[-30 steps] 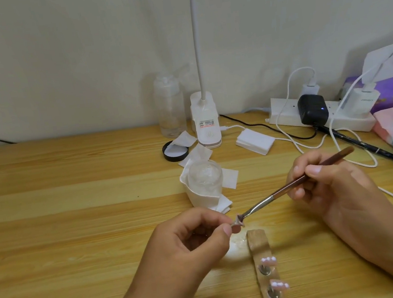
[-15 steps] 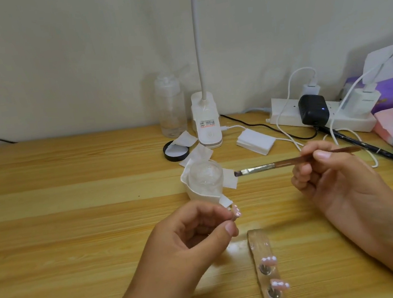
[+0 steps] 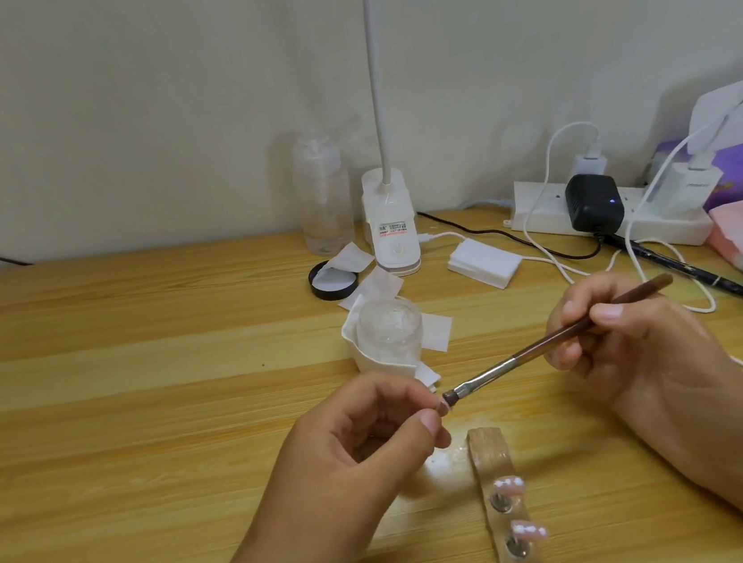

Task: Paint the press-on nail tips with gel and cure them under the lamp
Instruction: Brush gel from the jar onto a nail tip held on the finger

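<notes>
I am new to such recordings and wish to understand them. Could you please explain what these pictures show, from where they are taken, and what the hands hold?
There is no machine: a person works with two bare hands. One camera, worn on the head, looks down at a wooden table. The left hand pinches a nail tip. The right hand holds a brush, its bristles against that tip. On the table lie a clear strip carrying two more nail tips, a clear jar and a white lamp base.
</notes>
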Demonstrator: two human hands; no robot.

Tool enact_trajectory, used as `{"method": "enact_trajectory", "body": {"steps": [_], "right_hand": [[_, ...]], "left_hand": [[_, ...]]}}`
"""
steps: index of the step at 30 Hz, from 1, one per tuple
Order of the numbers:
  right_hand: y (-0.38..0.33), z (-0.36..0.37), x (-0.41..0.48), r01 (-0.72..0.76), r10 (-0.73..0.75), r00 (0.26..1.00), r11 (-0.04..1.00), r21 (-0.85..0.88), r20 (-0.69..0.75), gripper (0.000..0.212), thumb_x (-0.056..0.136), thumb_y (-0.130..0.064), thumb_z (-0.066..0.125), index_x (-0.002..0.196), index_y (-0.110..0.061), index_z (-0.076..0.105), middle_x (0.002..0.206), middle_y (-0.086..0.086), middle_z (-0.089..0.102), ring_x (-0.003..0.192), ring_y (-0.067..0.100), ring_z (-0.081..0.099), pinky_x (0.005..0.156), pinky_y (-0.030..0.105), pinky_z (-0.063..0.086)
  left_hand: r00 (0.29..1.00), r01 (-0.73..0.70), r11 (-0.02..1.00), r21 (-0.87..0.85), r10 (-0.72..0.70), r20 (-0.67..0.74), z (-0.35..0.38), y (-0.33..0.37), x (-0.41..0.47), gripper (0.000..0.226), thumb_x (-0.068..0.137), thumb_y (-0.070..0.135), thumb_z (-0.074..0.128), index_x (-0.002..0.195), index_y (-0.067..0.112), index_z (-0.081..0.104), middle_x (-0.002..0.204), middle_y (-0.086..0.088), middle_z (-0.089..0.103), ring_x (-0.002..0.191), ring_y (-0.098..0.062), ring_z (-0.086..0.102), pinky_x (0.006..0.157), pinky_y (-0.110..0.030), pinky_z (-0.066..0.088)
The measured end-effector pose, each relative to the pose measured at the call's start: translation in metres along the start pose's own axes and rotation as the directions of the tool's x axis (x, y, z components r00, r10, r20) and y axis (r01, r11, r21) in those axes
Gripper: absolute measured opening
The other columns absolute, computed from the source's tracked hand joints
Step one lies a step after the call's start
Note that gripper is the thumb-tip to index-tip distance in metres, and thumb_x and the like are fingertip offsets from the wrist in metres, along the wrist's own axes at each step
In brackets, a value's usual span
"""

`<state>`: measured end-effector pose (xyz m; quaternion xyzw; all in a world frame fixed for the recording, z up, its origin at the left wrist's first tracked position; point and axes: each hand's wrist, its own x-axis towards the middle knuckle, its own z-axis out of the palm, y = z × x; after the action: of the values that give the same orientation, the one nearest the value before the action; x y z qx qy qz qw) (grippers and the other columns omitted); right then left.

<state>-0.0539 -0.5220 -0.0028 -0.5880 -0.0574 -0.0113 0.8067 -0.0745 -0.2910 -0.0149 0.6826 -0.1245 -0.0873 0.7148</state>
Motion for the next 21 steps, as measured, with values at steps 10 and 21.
{"method": "enact_trajectory", "body": {"steps": [10,21], "right_hand": [[0.0001,-0.0029,0.0016,0.071,-0.072,0.995,0.997,-0.013,-0.072,0.024,0.077,-0.013,0.048,0.067,-0.02,0.068,0.071,0.0,0.06,0.063,0.01,0.057,0.06,0.018,0.051],[0.0013,-0.0013,0.0006,0.042,-0.043,0.999,0.998,-0.056,-0.002,0.024,0.076,-0.013,0.048,0.067,-0.019,0.069,0.069,0.003,0.059,0.062,0.012,0.058,0.061,0.019,0.052]], "left_hand": [[1.0,0.008,0.999,-0.036,-0.008,-0.019,-0.0005,-0.0015,0.0008,0.019,0.062,0.044,0.069,0.077,0.032,0.072,0.073,-0.002,0.074,0.071,-0.008,0.067,0.067,-0.016,0.05],[1.0,0.017,0.998,-0.06,-0.019,-0.021,0.0003,0.0005,0.0004,0.019,0.06,0.043,0.071,0.074,0.03,0.073,0.069,-0.004,0.073,0.065,-0.006,0.065,0.062,-0.014,0.049]]}}
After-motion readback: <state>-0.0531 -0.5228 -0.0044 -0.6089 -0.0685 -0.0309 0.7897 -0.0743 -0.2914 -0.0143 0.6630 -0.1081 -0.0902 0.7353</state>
